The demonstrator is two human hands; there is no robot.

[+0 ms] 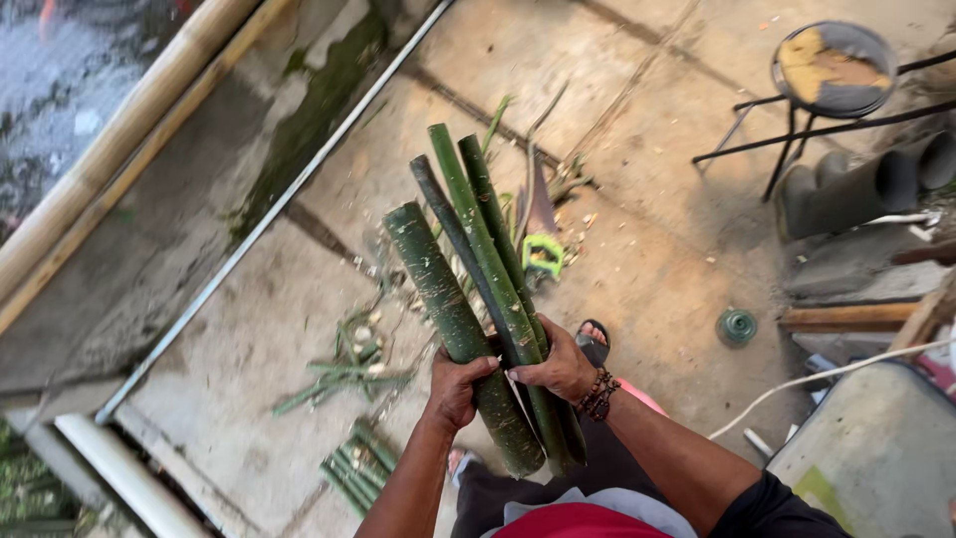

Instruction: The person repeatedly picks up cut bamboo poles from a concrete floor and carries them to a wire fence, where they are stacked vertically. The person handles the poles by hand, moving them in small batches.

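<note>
Bamboo pieces point(478, 289) — a bundle of green split lengths — are held upright and a little tilted in front of the person, above the concrete floor point(657, 259). The thickest piece is on the left side of the bundle; three thinner ones lean beside it and reach higher. All are dark green with pale scratch marks.

The left hand point(455, 387) is wrapped around the thick piece near its lower part, fingers closed tightly on it. The right hand point(560, 369) presses on the thinner pieces from the other side, fingers curled around them, and a beaded bracelet point(600, 394) sits on its wrist. The two hands are just beside each other, almost touching.

On the floor below the bundle lie short green bamboo offcuts point(354, 468) in a small pile, and more thin strips point(349, 374) are scattered near them. A foot in a sandal point(595, 341) shows just behind the right hand. Further away stands a round metal stool point(835, 70), and beside it a pair of dark rubber boots point(861, 189) lies on its side. A small green ribbed disc point(737, 327) rests on the floor, well apart from the hands. A thick pale bamboo pole point(119, 139) runs along the left edge — next to it a thin metal pipe point(269, 214).
</note>
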